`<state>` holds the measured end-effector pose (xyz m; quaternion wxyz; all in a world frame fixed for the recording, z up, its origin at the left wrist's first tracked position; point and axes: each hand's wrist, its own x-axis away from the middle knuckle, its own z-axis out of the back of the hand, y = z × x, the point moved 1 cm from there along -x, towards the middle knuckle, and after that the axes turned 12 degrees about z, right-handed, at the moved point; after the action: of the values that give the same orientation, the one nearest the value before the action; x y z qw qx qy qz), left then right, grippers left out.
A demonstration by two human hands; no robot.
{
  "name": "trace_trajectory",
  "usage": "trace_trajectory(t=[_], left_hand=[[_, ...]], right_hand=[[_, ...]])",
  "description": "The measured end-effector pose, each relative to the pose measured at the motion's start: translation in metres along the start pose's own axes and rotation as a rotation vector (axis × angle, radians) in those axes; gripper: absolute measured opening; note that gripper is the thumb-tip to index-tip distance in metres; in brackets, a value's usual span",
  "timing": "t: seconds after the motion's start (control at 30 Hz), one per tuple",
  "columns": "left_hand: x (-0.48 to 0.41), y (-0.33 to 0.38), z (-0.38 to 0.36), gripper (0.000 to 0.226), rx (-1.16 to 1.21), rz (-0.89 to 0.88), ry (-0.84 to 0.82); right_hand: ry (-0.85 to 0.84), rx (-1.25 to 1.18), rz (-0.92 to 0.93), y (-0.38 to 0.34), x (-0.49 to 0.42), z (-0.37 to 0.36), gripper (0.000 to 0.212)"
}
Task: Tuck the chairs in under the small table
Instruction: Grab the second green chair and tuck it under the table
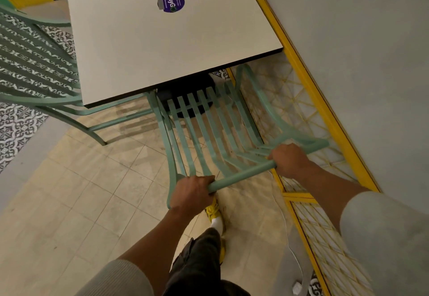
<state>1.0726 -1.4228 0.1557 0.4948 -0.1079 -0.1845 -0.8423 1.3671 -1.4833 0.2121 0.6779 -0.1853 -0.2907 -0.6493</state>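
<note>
Both hands grip the green chair's top rail, left hand near, right hand farther right; its seat seems partly under the table.

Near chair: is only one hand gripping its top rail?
No, the left hand and the right hand both grip the near chair's top rail.

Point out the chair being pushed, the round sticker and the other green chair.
slatted green chair [210,128], head view, on a back slat.
round purple sticker [172,2], head view, on its centre.
second green chair [39,63], head view, left of the table, on its slats.
</note>
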Motion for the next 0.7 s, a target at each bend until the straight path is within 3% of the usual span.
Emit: trace_trajectory(t=[0.2,0.37,0.6,0.7], left_hand=[[-0.003,-0.002,-0.004,0.041,0.023,-0.014,-0.006],[-0.002,-0.005,-0.004,0.061,0.022,0.001,-0.015],[-0.004,-0.006,-0.006,0.054,-0.008,0.025,-0.068],[-0.005,-0.004,-0.007,0.056,-0.016,0.043,-0.064]], right_hand=[[-0.040,-0.120,0.109,0.015,-0.010,-0.006,0.031],[-0.010,-0.112,0.192,0.021,-0.015,-0.013,0.045],[0.075,-0.176,0.266,0.030,-0.019,-0.019,0.078],[0.086,-0.159,0.308,0.034,-0.022,-0.027,0.077]])
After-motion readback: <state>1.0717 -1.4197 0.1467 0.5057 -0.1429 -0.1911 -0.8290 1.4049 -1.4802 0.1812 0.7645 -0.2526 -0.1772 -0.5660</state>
